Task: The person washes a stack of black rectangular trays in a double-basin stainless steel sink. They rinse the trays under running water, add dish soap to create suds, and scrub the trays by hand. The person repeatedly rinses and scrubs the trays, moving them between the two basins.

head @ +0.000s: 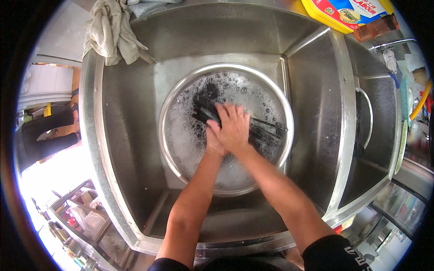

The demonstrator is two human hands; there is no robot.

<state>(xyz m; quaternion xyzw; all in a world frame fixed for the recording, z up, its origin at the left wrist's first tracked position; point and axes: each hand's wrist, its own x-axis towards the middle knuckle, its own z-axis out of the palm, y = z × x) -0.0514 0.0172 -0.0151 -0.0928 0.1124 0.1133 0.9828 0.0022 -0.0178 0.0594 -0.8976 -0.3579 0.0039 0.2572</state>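
A round stainless steel basin of foamy water stands inside a deep steel sink. A black, soft-looking item, perhaps fabric, lies partly under the suds, left of and beyond my hands. Thin dark strips reach from beside my hands towards the basin's right rim. My left hand is at the black item, its fingers mostly hidden. Crossing over it, my right hand is blurred, with its fingers stretched out. Whether either hand grips the item is hidden.
Steel walls of the sink surround the basin. A pale rag hangs over the far left corner. On the right is a second sink with a curved pale hose or handle. A yellow tub stands far right. Someone's dark-clothed legs show left.
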